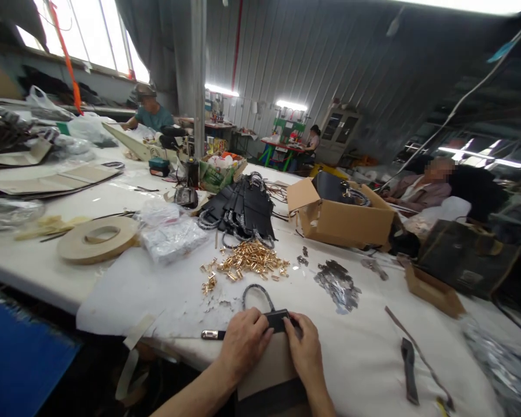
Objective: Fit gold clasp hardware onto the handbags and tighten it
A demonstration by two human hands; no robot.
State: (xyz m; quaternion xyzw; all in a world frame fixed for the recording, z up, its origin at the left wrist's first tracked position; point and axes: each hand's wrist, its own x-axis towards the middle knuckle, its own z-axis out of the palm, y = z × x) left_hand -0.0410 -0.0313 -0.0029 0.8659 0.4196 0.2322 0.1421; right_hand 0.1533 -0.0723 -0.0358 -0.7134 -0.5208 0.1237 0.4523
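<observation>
A bag panel [269, 370], beige with black bands, lies at the table's near edge, its black cord handle [259, 286] looping up from the far end. My left hand [244, 343] grips the panel's left side near the black top band, fingers curled over it. At the right corner of that band, my right hand [306, 346] pinches the edge between thumb and fingers. A dark strip with a shiny metal end [210, 335] sticks out left from beneath my left hand. Just beyond the handle is a heap of small gold metal fittings [254, 259].
Stacked black bag pieces [241, 205] lie behind the fittings, beside a cardboard box [347, 223]. Thin metal plates [337, 284] are piled right. A tape roll [98, 238] and plastic-wrapped packet [171, 237] sit left. Several people work farther back.
</observation>
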